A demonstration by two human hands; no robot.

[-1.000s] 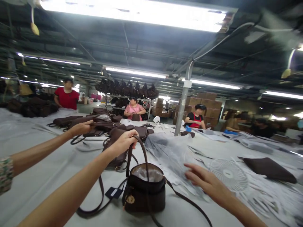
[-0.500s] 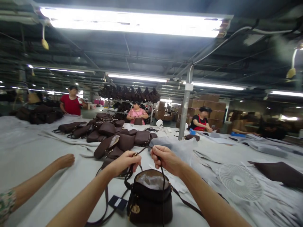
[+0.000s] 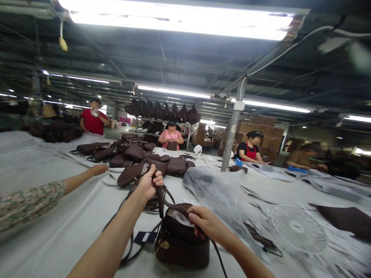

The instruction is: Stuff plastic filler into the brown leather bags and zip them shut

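Note:
A dark brown handbag (image 3: 182,249) stands upright in front of me, its top unzipped and clear plastic (image 3: 180,218) showing inside. My left hand (image 3: 149,183) is raised above the bag's left side, fingers closed around the brown strap (image 3: 161,199). Lower, over the right part of the bag's opening, my right hand (image 3: 201,223) pinches the same strap where it runs across the rim. A gold charm (image 3: 164,244) hangs on the bag's front. Beside it on the left lies a dark blue tag (image 3: 145,237).
Brown bags (image 3: 135,153) are heaped beyond my hands. A white fan (image 3: 298,228) stands at right, near plastic sheeting (image 3: 216,189) and a metal post (image 3: 233,131). From the left reaches another person's hand (image 3: 100,169). Several co-workers are around the table.
My left hand has lifted up and left with the strap. My right hand has dropped to the bag's opening. The other person's arm at left has reached farther forward.

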